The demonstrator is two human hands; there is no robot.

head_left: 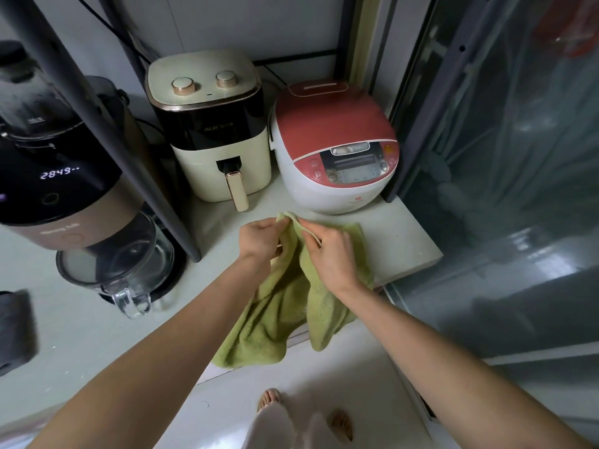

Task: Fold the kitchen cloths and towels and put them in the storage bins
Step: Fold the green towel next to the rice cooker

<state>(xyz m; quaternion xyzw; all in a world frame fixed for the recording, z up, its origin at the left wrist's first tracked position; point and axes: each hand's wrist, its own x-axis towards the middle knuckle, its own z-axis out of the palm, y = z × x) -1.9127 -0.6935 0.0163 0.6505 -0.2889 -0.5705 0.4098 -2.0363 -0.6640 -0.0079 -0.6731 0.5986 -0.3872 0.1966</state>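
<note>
The hands [291, 244] cover the top of the towel [282, 315], so how its upper edge lies between the fingers cannot be told. A rack post [97, 124] crosses the blender [55, 176], whose left side the frame cuts off. A dark blurred thing [14, 332] at the left edge cannot be identified. What stands behind the glass [505, 189] on the right is a smear. The feet [269, 400] below are blurred.

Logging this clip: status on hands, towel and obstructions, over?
Left hand and right hand both pinching the top edge of the green towel. Towel unfolded, draped over the counter edge. Air fryer and rice cooker close behind. No bin in view.
</note>
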